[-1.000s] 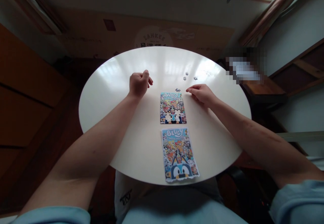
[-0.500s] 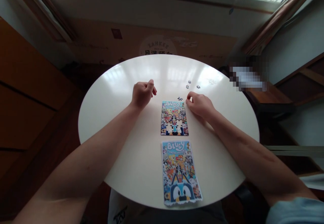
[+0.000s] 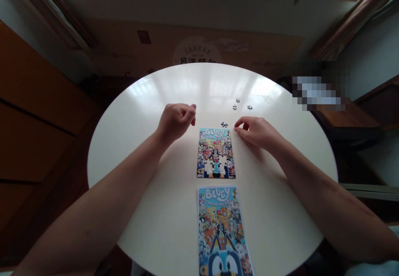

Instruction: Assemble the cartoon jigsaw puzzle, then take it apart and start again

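A colourful jigsaw puzzle [image 3: 215,145] lies on the white round table, with gaps in its lower part. Below it rests a printed picture sheet [image 3: 221,213] showing the same design. My left hand [image 3: 178,120] is curled closed, left of the puzzle's top edge; whether anything is inside cannot be made out. My right hand [image 3: 254,130] is right of the puzzle's top corner, thumb and index finger pinched near the tabletop, with nothing clearly visible between them. One dark loose piece [image 3: 224,124] lies just above the puzzle.
Beyond my right hand are three more loose pieces, at the front [image 3: 235,107], back [image 3: 237,100] and right [image 3: 249,107]. The table's far rim [image 3: 199,64] faces a printed board at the wall. A blurred pale patch is off the table at right.
The view has shifted closer and lower, so the sheet's bottom is now cut off. My left hand's thumb has folded down toward its fingers. My right hand's fingers are slightly farther from the puzzle.
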A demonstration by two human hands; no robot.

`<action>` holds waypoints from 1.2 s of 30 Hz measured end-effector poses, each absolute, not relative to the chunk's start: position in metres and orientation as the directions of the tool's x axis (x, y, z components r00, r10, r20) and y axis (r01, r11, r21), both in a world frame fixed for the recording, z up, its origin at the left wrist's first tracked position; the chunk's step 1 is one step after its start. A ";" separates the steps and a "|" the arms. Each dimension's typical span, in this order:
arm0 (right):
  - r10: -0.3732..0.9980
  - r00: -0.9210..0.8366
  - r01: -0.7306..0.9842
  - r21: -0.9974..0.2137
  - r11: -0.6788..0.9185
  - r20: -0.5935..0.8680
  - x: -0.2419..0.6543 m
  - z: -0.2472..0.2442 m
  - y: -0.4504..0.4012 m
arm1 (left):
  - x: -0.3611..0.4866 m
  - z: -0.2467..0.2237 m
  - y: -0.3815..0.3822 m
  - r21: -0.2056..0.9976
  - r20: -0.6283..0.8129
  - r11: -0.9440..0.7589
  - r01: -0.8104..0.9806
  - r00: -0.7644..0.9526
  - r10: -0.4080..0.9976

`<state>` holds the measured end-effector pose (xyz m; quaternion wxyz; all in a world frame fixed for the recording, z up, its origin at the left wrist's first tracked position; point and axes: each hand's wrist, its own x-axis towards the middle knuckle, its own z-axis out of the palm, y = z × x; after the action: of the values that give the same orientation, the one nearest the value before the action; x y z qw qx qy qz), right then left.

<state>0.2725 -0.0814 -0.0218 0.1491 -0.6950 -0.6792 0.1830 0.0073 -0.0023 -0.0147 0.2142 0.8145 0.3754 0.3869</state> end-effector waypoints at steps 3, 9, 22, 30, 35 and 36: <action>0.998 0.002 0.875 -0.483 -0.035 -0.070 0.273 -0.018 -0.085 | 0.006 -0.002 -0.010 0.510 0.374 -0.741 0.437 0.663 0.649; 0.997 -0.056 0.843 -0.538 0.022 -0.045 0.269 -0.010 -0.096 | 0.011 0.010 -0.028 0.390 0.086 -0.860 0.330 0.917 0.390; 0.938 -0.301 0.891 -0.401 0.213 -0.172 0.213 0.020 -0.155 | 0.027 -0.003 -0.042 0.370 -0.056 -0.866 0.336 0.939 0.340; 0.973 -0.180 0.954 -0.268 0.137 -0.143 0.196 0.003 -0.169 | 0.030 -0.011 -0.040 0.354 -0.047 -0.872 0.337 0.938 0.343; 0.978 -0.176 0.960 -0.239 0.145 -0.111 0.192 -0.001 -0.170 | 0.031 -0.015 -0.039 0.365 -0.048 -0.864 0.346 0.934 0.354; 0.977 -0.178 0.960 -0.239 0.146 -0.114 0.192 -0.001 -0.169 | 0.031 -0.015 -0.039 0.368 -0.048 -0.862 0.349 0.933 0.357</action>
<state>0.1916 -0.1690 -0.0007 0.0339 -0.6404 -0.7564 0.1293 0.0308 -0.0391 -0.0151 0.1887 0.9648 0.1829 0.0110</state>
